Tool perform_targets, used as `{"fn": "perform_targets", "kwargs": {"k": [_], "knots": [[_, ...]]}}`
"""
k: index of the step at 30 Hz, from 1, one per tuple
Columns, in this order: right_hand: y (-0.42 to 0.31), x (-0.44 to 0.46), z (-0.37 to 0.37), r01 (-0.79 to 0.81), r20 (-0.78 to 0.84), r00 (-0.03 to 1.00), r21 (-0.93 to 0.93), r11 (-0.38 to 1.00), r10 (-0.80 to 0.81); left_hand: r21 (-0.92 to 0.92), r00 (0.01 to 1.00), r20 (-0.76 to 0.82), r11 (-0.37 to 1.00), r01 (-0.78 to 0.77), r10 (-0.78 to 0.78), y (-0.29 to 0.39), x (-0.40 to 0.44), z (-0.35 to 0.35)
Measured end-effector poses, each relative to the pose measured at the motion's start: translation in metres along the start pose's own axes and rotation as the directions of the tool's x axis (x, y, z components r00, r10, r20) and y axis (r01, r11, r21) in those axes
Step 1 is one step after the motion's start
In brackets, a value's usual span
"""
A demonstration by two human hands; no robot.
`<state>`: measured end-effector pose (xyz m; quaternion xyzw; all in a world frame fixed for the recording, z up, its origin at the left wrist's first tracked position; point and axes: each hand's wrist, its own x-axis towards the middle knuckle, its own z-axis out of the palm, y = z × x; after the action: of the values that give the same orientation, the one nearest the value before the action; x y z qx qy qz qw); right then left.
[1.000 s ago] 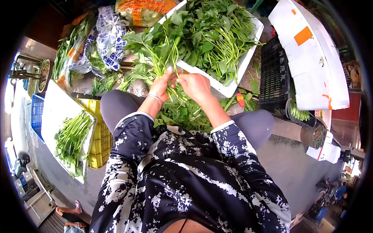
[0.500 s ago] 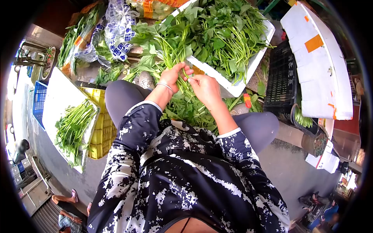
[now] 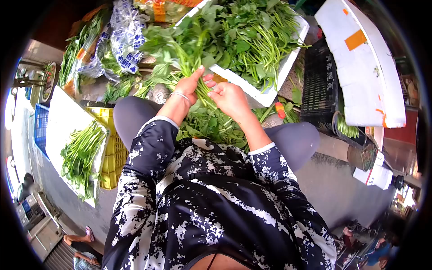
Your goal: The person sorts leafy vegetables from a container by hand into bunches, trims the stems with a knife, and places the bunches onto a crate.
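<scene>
Hands have parted slightly vs. prev. frame. Head cam: L hand (image 3: 183, 90) grasps leafy bunch (image 3: 190, 58) nr white box (image 3: 256, 95); R hand (image 3: 230, 101) has bent fingers by stems, can't tell if pinching. Box heaped; loose pile (image 3: 211, 123) remains below. Bunch green, leaves splayed, a bit blurred.

Bunch of greens (image 3: 191, 56): slender pale-green stems, broader darker leaves, leafy end blurred. Gathered, slanting; leaves fanned away from the body, stem ends toward it. Held in left hand (image 3: 185, 87), above loose greens (image 3: 208, 127), beside white foam box (image 3: 259, 97).
</scene>
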<state>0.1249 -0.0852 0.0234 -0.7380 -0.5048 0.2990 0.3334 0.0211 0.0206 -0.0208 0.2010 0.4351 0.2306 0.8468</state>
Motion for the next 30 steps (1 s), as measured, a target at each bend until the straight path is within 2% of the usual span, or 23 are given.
{"fn": "perform_targets", "kwargs": {"k": [3, 5, 8, 9, 11, 13, 15, 16, 17, 19, 21, 22, 23, 24, 25, 26, 30], "knots": [[-0.005, 0.001, -0.003, -0.022, 0.007, 1.0, -0.101, 0.995, 0.023, -0.06, 1.0, -0.003, 0.998, 0.026, -0.026, 0.001, 0.004, 0.005], [-0.001, 0.0, 0.003, -0.027, -0.029, 0.999, -0.112, 0.993, 0.024, -0.113, 0.998, 0.055, 0.993, 0.044, -0.038, 0.003, 0.009, 0.002], [0.014, -0.001, 0.026, 0.046, -0.247, 0.969, 0.097, 0.994, -0.021, -0.253, 1.0, -0.024, 0.968, -0.002, -0.004, 0.004, 0.005, 0.016], [0.011, -0.006, 0.03, 0.081, -0.32, 0.946, 0.085, 0.993, -0.05, -0.286, 0.998, -0.061, 0.958, -0.008, -0.01, 0.005, 0.0, 0.024], [0.013, -0.015, 0.038, 0.124, -0.39, 0.92, 0.197, 0.973, -0.039, -0.315, 0.998, 0.056, 0.949, 0.011, 0.007, 0.004, 0.008, 0.018], [0.011, -0.017, 0.035, 0.139, -0.374, 0.927, 0.26, 0.956, -0.033, -0.26, 1.0, 0.006, 0.966, 0.011, -0.009, 0.009, -0.001, 0.025], [0.012, -0.013, 0.033, 0.126, -0.249, 0.968, 0.556, 0.821, 0.02, -0.415, 0.984, 0.166, 0.9, 0.133, -0.069, 0.009, 0.009, 0.011], [0.0, -0.011, 0.019, 0.058, -0.106, 0.994, 0.655, 0.753, 0.016, -0.413, 0.983, 0.169, 0.901, 0.131, -0.065, 0.013, 0.007, 0.012], [-0.008, -0.008, -0.007, -0.211, 0.154, 0.977, 0.621, 0.755, 0.146, -0.468, 0.977, 0.179, 0.864, 0.188, -0.116, 0.015, 0.005, 0.013], [0.006, 0.01, -0.035, -0.151, 0.021, 0.982, 0.678, 0.719, 0.186, -0.521, 0.967, 0.194, 0.818, 0.245, -0.166, 0.017, 0.002, 0.016], [0.034, 0.038, -0.068, -0.03, -0.358, 0.909, 0.449, 0.893, 0.211, -0.481, 0.986, 0.095, 0.86, 0.169, -0.14, 0.017, -0.001, 0.021], [0.04, 0.048, -0.086, -0.105, -0.502, 0.845, 0.182, 0.978, 0.184, -0.481, 0.983, 0.114, 0.858, 0.181, -0.144, 0.015, 0.001, 0.018], [0.044, 0.056, -0.101, -0.21, -0.628, 0.77, -0.084, 0.974, 0.111, -0.481, 0.984, 0.117, 0.859, 0.177, -0.137, 0.013, 0.003, 0.017], [0.049, 0.068, -0.11, -0.204, -0.632, 0.767, -0.085, 0.975, 0.105, -0.483, 0.985, 0.118, 0.86, 0.167, -0.125, 0.01, 0.004, 0.016], [0.055, 0.079, -0.115, -0.42, -0.551, 0.795, -0.2, 0.885, 0.253, -0.485, 0.987, 0.119, 0.86, 0.156, -0.112, 0.009, 0.003, 0.017], [0.062, 0.087, -0.117, -0.593, -0.482, 0.775, -0.329, 0.735, 0.41, -0.484, 0.987, 0.119, 0.862, 0.15, -0.105, 0.009, 0.001, 0.017], [0.072, 0.095, -0.117, -0.665, -0.455, 0.74, -0.384, 0.64, 0.496, -0.514, 0.981, 0.11, 0.836, 0.192, -0.158, 0.014, -0.006, 0.014]]}}
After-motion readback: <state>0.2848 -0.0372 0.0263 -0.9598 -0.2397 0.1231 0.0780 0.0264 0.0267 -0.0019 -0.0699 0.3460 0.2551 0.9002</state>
